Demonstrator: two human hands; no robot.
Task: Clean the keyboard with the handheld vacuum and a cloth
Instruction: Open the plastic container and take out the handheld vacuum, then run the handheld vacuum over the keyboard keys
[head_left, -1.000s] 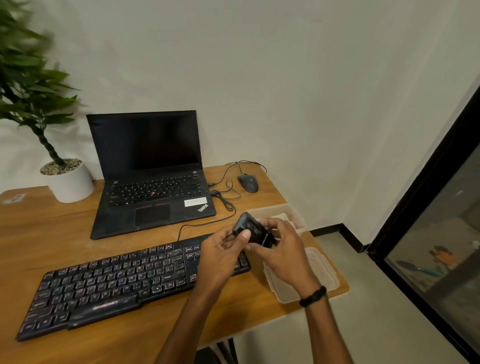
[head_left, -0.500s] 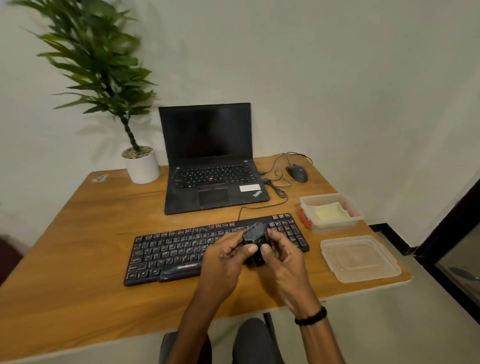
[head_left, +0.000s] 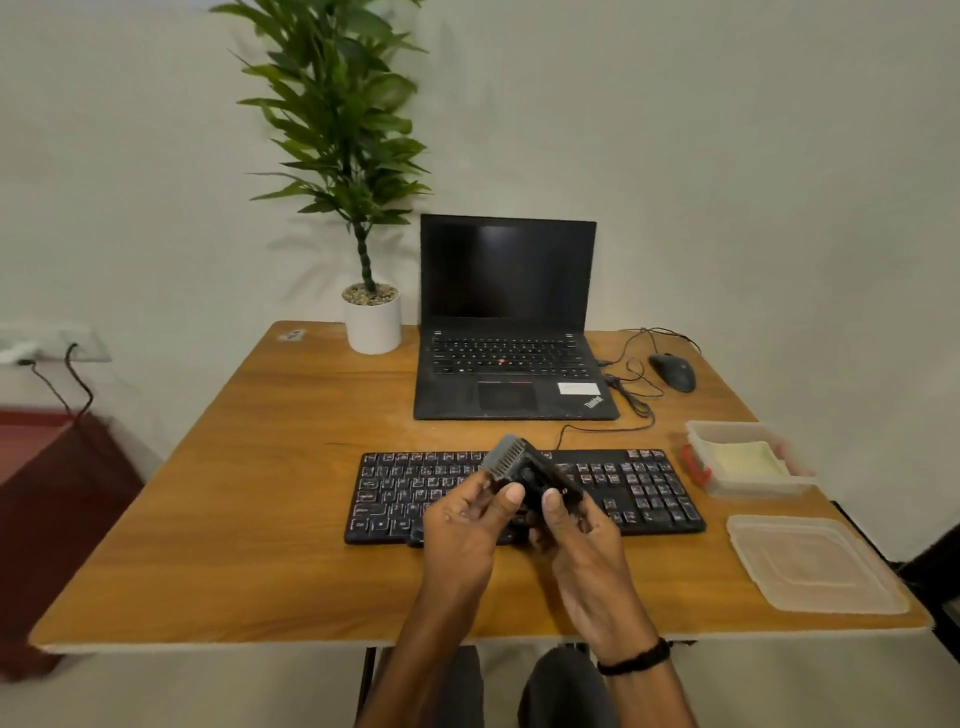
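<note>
A black keyboard (head_left: 644, 488) lies across the middle of the wooden table (head_left: 260, 519). Just above its centre I hold a small black handheld vacuum (head_left: 524, 467) with a grey comb-like nozzle pointing up and left. My left hand (head_left: 467, 525) grips its left side, thumb on top. My right hand (head_left: 582, 535) grips its right side, thumb pressed on the body. A pale yellow cloth (head_left: 737, 460) lies folded in an open clear plastic box (head_left: 698, 431) to the right of the keyboard.
The box's clear lid (head_left: 810, 564) lies at the table's front right. A black laptop (head_left: 509, 332) stands open behind the keyboard, with a wired mouse (head_left: 672, 371) to its right and a potted plant (head_left: 371, 317) to its left. A dark red cabinet (head_left: 57, 509) stands left of the table.
The view has swung left and pulled back, so the whole table now shows. Both hands have kept hold of the vacuum, which now sits over the keyboard's centre with its nozzle raised.
</note>
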